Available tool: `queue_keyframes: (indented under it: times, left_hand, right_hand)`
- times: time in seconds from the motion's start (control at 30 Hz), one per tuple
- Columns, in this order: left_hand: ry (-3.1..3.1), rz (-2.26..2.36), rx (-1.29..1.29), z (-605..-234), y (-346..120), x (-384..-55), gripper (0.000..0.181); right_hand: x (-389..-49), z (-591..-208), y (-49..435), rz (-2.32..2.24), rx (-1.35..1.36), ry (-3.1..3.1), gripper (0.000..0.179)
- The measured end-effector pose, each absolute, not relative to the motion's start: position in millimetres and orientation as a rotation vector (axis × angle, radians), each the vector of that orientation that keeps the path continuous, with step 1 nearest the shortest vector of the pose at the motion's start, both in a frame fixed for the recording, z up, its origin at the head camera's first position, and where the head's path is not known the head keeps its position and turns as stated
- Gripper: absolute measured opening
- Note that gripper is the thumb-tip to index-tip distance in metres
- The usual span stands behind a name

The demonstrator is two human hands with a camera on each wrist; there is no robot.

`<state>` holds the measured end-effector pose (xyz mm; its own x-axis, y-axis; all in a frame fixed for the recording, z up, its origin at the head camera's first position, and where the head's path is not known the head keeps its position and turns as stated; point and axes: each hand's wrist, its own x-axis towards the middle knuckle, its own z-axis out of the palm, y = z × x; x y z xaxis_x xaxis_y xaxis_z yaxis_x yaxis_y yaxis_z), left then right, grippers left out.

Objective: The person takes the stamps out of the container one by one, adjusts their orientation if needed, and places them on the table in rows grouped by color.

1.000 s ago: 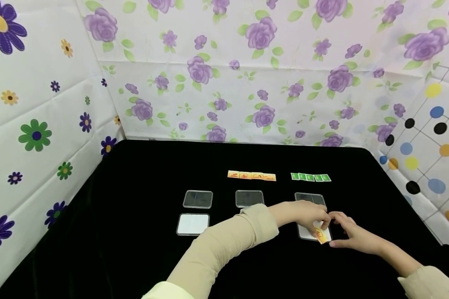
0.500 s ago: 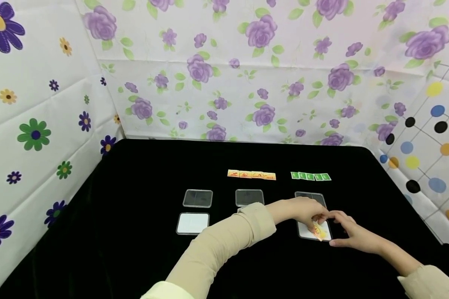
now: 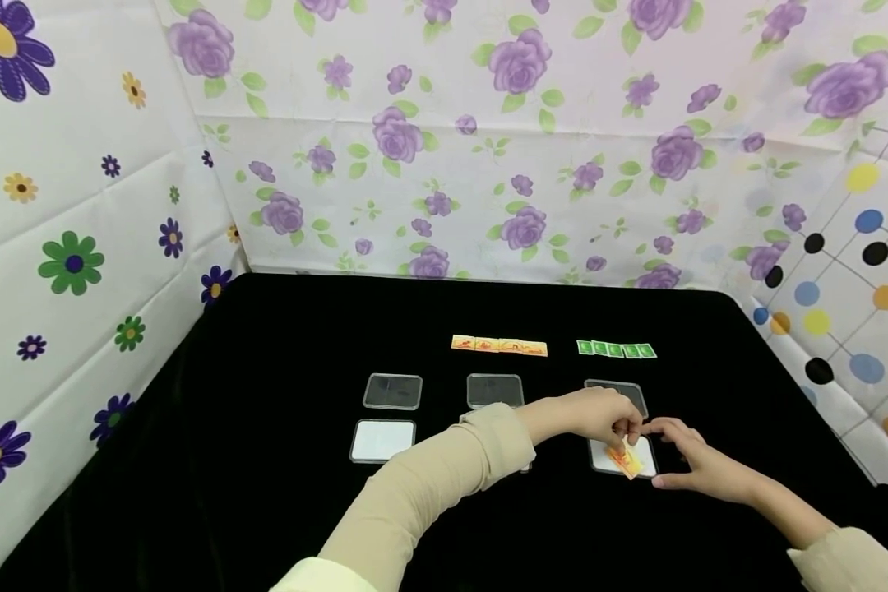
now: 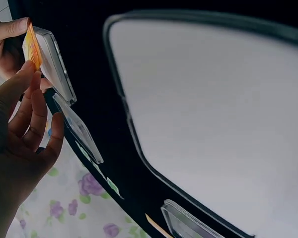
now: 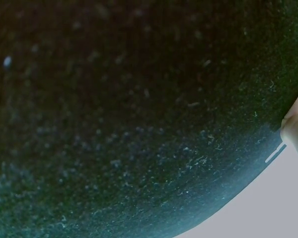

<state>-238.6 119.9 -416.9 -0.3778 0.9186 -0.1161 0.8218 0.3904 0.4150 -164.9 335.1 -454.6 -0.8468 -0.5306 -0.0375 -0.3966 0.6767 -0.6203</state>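
Note:
In the head view my left hand [image 3: 608,413] pinches an orange-and-yellow picture card [image 3: 626,463] by its upper end, low over a clear-rimmed case with a white inside [image 3: 646,450]. The left wrist view shows the card [image 4: 33,47] edge-on between thumb and fingertips, against the white face of the case [image 4: 57,69]. My right hand [image 3: 703,470] grips that case at its right side, the thumb at the near corner and a forefinger at the far one. Little but dark cloth and a fingertip [image 5: 295,130] shows in the right wrist view.
Behind the hands lie a row of orange cards [image 3: 499,345] and a row of green cards [image 3: 617,349]. Clear lids [image 3: 393,391] stand in a row before them, one partly behind my left hand. Another white case [image 3: 382,441] lies left; my left sleeve [image 3: 429,469] covers one more.
My left hand has drawn slightly back and left, and the card has come down over the white case, its orange face showing more. The right hand has stayed in place.

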Motion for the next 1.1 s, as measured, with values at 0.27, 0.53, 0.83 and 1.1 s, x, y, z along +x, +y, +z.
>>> queue_keyframes:
  times: [0.27, 0.53, 0.83, 1.1]
  left_hand:
    - [2.383, 0.521, 1.499, -415, 106, -242, 0.013]
    - [2.385, 0.812, 1.354, -416, 78, -248, 0.01]
    - [2.48, 0.964, 1.181, -415, 44, -254, 0.008]
    - [2.508, 1.025, 1.086, -411, 17, -260, 0.01]
  right_hand:
    - [-167, -452, 335, -0.907, -0.707, 2.651, 0.064]
    - [-167, -451, 334, -0.881, -0.699, 2.678, 0.063]
    - [-163, -454, 338, -0.859, -0.706, 2.709, 0.063]
    - [-166, -451, 335, -0.878, -0.734, 2.704, 0.063]
